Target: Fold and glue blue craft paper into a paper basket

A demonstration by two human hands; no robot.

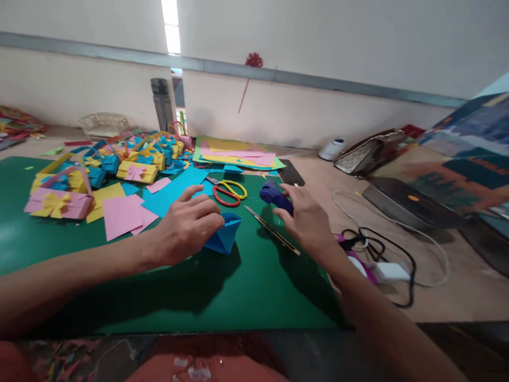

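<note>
My left hand (pixel 191 227) has its fingers closed on a small folded blue paper piece (pixel 226 234), whose open end points right. At the right, my right hand (pixel 305 213) curves its thumb and fingers round a dark blue tape dispenser (pixel 274 195) with a clear top. Between the hands lies a slim, pointed, knife-like tool (pixel 273 231) on the green mat (pixel 167 302). Just beyond it rest scissors (pixel 227 193) with one red and one yellow handle.
Several small paper baskets (pixel 137 172) in pink, yellow and blue crowd the left. Loose pink sheets (pixel 121 216) and a stack of coloured paper (pixel 238 154) lie nearby. A phone (pixel 291 173), cables (pixel 374 244), a handbag (pixel 368 151) and a bottle (pixel 161 103) surround the mat.
</note>
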